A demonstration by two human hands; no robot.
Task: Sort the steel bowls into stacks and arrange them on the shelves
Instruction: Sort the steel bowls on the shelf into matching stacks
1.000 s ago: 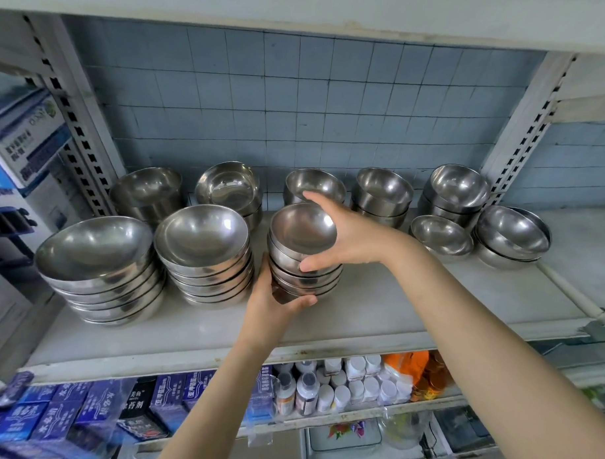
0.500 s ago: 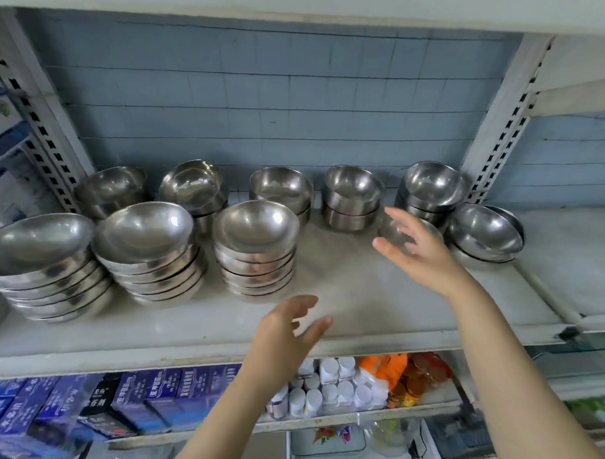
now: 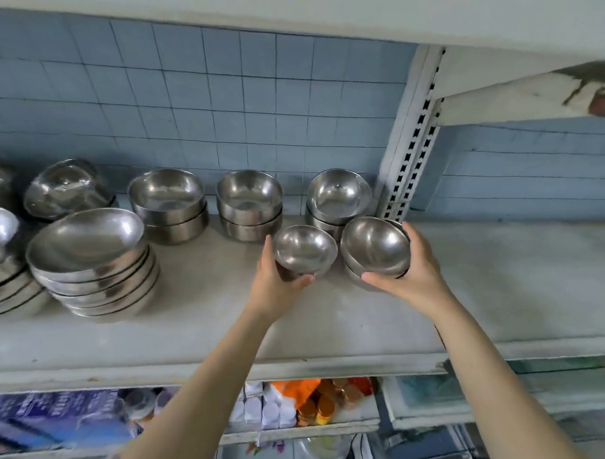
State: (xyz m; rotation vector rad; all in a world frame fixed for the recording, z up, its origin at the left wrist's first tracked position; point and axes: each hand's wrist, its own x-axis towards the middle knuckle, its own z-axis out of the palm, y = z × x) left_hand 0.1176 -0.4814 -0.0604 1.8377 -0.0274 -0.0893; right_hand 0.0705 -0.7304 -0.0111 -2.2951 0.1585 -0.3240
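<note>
My left hand grips a small single steel bowl from its near left side, on the white shelf. Right beside it my right hand grips a tilted pair of nested steel bowls at the near and right rim. Behind them along the tiled wall stand three short bowl stacks. A tall stack of wider bowls stands at the left, with more stacks cut off by the left frame edge.
A slotted white upright post rises just behind the right-hand bowls. The shelf continues to the right of it. The lower shelf holds blue boxes, white bottles and an orange packet.
Both hands left the tall stack and moved right. Open half a second ago, they now hold bowls: the left the small one, the right the nested pair. The view swung right.
</note>
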